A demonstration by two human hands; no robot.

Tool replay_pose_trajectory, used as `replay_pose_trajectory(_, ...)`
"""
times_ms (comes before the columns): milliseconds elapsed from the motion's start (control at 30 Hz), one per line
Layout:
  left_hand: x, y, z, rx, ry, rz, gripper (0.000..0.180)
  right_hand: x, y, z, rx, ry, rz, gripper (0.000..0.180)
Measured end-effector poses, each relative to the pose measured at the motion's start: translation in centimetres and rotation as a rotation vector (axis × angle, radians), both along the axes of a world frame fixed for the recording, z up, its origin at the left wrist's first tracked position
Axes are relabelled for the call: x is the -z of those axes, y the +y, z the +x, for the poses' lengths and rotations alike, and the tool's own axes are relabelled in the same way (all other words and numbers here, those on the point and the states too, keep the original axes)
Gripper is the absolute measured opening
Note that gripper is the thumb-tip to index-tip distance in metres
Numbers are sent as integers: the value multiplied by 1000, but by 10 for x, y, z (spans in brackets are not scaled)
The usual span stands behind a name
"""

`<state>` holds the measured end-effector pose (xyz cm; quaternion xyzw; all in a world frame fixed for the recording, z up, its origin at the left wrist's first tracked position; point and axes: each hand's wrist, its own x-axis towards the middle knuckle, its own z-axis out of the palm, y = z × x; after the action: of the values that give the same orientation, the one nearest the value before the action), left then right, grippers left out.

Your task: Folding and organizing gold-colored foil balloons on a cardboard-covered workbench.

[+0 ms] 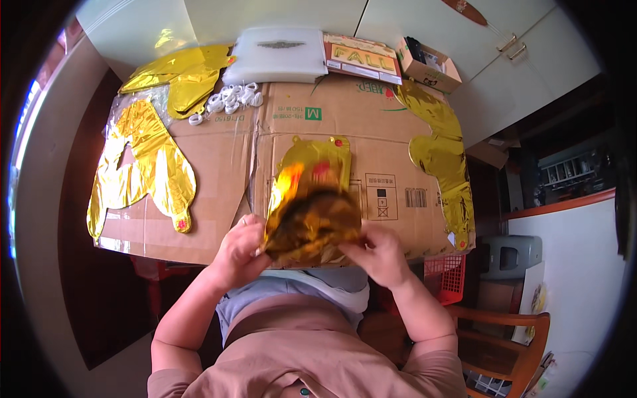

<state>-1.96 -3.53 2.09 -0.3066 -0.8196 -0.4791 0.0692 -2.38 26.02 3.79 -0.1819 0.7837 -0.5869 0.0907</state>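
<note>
My left hand and my right hand pinch the two sides of a gold foil balloon at the near edge of the table. The balloon is flat and partly folded, its near part lifted and smeared by motion. Its far end, with small tabs and red spots, rests on the cardboard. At the left lies a flat gold letter-A foil balloon. More gold foil balloons are stacked at the far left. Along the right edge lie further flat gold foil balloons.
A flattened cardboard sheet covers the table. At the back are white ribbon coils, a stack of plastic bags, a printed flat package and a small open box. A wooden chair stands at the near right.
</note>
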Motion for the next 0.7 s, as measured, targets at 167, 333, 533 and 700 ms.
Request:
replay_pose_trajectory(167,2,-8,26,155,123,33,31,1,-3,37,-79,639,161,21)
replay_pose_trajectory(333,13,-4,45,176,90,47,29,23,-6,68,11,704,257,27)
replay_pose_trajectory(533,22,2,51,187,47,107,34,37,-14,77,63,726,237,23)
replay_pose_trajectory(700,32,9,58,154,1,203,44,35,-14,76,59,741,225,21)
